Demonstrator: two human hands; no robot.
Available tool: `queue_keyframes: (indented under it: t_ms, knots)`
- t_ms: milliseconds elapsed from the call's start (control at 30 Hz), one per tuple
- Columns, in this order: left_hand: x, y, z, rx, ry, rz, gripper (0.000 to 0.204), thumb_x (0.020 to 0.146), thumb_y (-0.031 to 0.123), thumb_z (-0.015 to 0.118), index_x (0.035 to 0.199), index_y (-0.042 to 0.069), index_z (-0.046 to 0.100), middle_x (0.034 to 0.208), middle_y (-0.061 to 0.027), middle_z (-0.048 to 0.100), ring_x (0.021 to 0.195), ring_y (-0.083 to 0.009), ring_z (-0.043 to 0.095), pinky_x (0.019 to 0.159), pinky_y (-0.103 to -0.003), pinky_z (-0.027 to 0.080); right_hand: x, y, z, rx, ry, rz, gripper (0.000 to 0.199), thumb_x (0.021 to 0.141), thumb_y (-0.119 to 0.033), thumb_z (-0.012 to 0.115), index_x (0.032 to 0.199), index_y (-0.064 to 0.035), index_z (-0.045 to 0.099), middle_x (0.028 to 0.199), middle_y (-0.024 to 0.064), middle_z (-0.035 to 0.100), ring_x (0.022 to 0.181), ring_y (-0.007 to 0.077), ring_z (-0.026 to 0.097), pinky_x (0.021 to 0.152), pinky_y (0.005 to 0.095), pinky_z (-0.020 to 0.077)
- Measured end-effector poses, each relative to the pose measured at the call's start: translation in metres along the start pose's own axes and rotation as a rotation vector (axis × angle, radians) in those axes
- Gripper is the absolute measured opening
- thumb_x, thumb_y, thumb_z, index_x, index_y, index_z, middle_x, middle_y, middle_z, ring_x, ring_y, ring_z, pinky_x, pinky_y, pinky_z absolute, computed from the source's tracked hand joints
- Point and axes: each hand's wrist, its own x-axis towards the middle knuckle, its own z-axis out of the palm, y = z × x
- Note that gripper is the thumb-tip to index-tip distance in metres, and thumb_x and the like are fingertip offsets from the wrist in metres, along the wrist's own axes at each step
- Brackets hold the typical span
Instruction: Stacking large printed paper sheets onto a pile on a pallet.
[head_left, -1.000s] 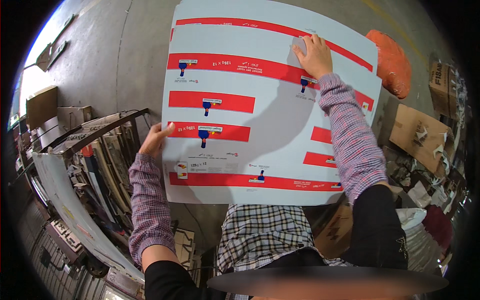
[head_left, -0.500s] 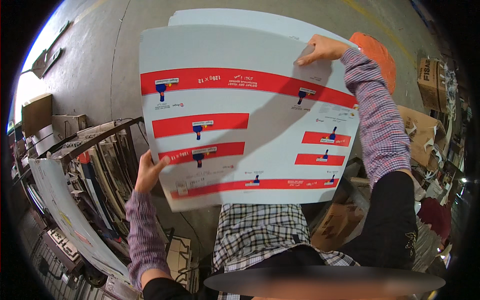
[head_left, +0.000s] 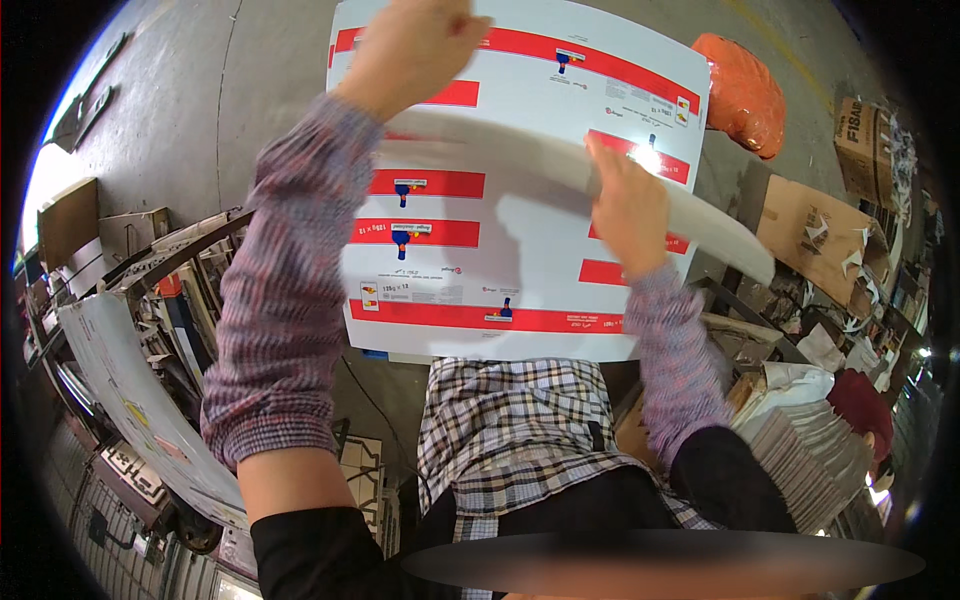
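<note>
The left hand (head_left: 415, 50) was raised high and far forward, the arm stretched out almost straight from the lower left, its checked sleeve pushed back a little from the wrist. The fingers were curled shut in a grip, knuckles toward the camera. The right hand (head_left: 628, 205) sat lower and nearer, the forearm rising steeply from the lower right with the elbow bent. Its fingers were closed in a pinch, thumb side up.

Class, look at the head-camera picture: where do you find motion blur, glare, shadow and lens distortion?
Head view: the lifted sheet and left hand smear with motion; glare spot beside the right hand; hand shadows on the printed sheet below; fisheye bends edges, black rim.
</note>
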Motion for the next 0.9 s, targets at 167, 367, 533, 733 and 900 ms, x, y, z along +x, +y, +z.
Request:
queue_keyframes:
  t_ms: [167,367,533,733,900]
  knots:
    - [-0.043,-0.011,0.104,0.132,-0.355,-0.280,0.051,0.097,0.043,0.048,0.084,-0.001,0.069,0.086,-0.0188,0.069,0.082,-0.0358,0.066,0.078,-0.048,0.051,-0.117,-0.059,0.006,-0.058,-0.003,0.100,0.066,0.079,-0.017,0.066,0.140,-0.0067,0.044,0.132,0.0168,0.049,0.129,0.0398,0.041,0.108,0.0572,0.0296]
    - [-0.160,-0.008,0.118,0.101,-0.295,-0.366,0.042,0.096,0.036,0.046,0.101,0.001,0.070,0.098,-0.0158,0.067,0.104,-0.0309,0.060,0.097,-0.047,0.038,-0.128,-0.043,-0.054,0.279,-0.441,0.090,0.063,0.087,-0.054,0.059,0.132,-0.0103,0.057,0.136,0.0170,0.048,0.131,0.0358,0.040,0.105,0.0536,0.0297]
    - [-0.168,-0.002,0.140,0.095,-0.227,-0.325,0.037,0.094,0.030,0.047,0.104,0.002,0.069,0.100,-0.0137,0.066,0.104,-0.0287,0.059,0.099,-0.046,0.036,-0.068,0.072,0.036,-0.038,-0.403,0.368,0.053,0.092,-0.055,0.051,0.114,-0.0092,0.065,0.112,0.0101,0.060,0.112,0.0255,0.052,0.099,0.0497,0.0338]
    - [-0.173,-0.015,0.162,0.194,0.037,-0.199,0.022,0.088,0.021,0.054,0.094,0.005,0.067,0.094,-0.0096,0.062,0.095,-0.0261,0.058,0.098,-0.045,0.037,-0.080,0.062,0.087,-0.031,-0.201,0.383,0.049,0.091,-0.054,0.053,0.105,-0.0092,0.067,0.107,0.0054,0.060,0.103,0.0249,0.054,0.099,0.0518,0.0325]
    - [-0.149,-0.038,0.176,0.239,-0.007,-0.184,0.019,0.088,0.020,0.053,0.081,0.007,0.065,0.082,-0.0068,0.060,0.084,-0.0265,0.058,0.089,-0.042,0.040,-0.056,0.071,0.118,-0.094,0.114,0.309,0.038,0.087,-0.045,0.060,0.098,-0.0097,0.067,0.095,0.0054,0.062,0.094,0.0247,0.053,0.093,0.0494,0.0349]
